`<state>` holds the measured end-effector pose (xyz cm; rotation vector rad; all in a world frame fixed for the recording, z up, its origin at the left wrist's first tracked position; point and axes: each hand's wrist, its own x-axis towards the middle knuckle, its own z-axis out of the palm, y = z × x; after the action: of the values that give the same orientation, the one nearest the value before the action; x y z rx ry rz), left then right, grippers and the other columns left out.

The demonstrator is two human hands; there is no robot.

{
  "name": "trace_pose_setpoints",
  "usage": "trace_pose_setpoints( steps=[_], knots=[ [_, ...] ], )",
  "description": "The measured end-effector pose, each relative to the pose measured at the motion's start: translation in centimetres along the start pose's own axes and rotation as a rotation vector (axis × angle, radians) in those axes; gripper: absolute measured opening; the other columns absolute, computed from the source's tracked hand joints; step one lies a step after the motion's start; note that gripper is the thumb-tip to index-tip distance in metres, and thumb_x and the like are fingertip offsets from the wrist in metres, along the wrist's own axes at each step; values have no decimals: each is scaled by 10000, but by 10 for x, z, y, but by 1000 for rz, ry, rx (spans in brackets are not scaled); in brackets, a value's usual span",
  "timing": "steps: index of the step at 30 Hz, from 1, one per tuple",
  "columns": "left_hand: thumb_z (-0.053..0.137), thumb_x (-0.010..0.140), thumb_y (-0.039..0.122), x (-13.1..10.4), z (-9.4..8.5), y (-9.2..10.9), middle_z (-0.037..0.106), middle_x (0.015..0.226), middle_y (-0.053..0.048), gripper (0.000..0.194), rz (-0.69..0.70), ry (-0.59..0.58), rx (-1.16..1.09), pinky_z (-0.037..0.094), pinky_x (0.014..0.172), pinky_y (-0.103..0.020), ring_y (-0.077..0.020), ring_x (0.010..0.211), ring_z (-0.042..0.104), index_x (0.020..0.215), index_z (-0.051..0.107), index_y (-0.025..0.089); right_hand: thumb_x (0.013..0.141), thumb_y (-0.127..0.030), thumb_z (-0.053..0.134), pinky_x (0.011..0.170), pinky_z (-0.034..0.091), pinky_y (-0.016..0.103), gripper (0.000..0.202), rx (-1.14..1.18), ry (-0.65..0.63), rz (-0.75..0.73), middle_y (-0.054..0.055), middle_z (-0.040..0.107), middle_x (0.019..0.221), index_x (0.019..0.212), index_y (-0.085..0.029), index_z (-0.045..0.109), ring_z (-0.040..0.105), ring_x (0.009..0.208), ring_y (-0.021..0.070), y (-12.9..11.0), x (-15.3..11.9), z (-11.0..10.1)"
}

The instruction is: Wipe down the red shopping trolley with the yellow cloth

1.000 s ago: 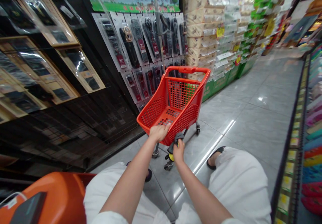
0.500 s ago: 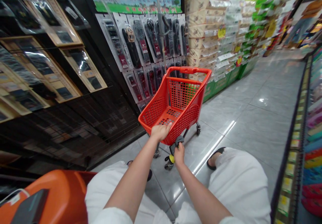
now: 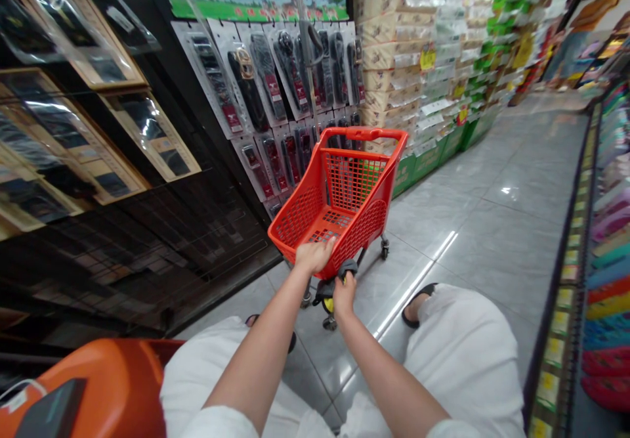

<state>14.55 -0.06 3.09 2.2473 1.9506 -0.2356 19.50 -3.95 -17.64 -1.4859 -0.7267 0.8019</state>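
A small red shopping cart (image 3: 361, 224) with lattice plastic sides stands in front of me on casters, its basket holding nothing that I can see. My left hand (image 3: 314, 257) is closed over the near rim, thumb to the right, fingers partly hidden. Just below and right of it, my right hand (image 3: 344, 291) pinches a limp grey and yellow cloth (image 3: 347, 268) against the cart's lower near side. Part of the cloth hangs down beside a front caster (image 3: 329, 322).
Packaged belts (image 3: 290, 64) hang on a rack behind the cart. Stacked cartons (image 3: 394, 50) line the aisle further right. An orange plastic object (image 3: 118, 385) with a dark box (image 3: 52, 408) is at lower left. Shelf goods (image 3: 610, 306) border the right. A person (image 3: 573, 37) is far off.
My right hand and the cloth have shifted slightly left and up along the cart's lower side. The left hand stays on the rim, and the view has turned a little.
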Motion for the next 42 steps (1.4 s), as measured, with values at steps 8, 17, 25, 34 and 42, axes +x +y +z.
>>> trace_pose_setpoints(
  steps=[8,17,25,34,42],
  knots=[
    [-20,944,561,-4,1,10,729,1082,-136,837,-46,13,-10,481,889,-350,-248,1089,651,1067,719,187,759,-326,505,859,441,333,254,138,-23,12,59,626,886,921,-172,626,572,907,220,-3,-12,-6],
    [-12,952,532,-10,0,33,729,1063,-160,839,-65,33,-44,486,884,-363,-267,1076,657,1041,729,148,799,-326,510,970,419,342,476,168,85,44,123,620,1168,1244,-160,472,556,1122,222,-17,-30,-6],
    [-26,944,544,-2,0,45,719,1087,-179,861,-26,20,-79,489,870,-401,-305,1084,651,1053,721,130,770,-327,537,991,410,347,457,248,-1,-63,105,613,1190,1205,-192,500,560,1096,207,-32,-15,-27],
    [139,970,538,-10,-8,-15,739,999,-114,693,147,219,-7,302,1060,-435,-246,1054,628,926,745,203,793,-422,587,946,422,344,404,196,-66,-166,89,646,1075,1115,-179,583,563,1032,211,-47,-6,-48],
    [266,881,714,-3,0,-39,738,915,-26,656,310,147,-38,364,776,-293,-193,921,629,889,740,260,841,-553,483,803,462,334,427,87,-72,-75,99,687,863,923,-161,632,620,897,246,-34,7,-53]
  ],
)
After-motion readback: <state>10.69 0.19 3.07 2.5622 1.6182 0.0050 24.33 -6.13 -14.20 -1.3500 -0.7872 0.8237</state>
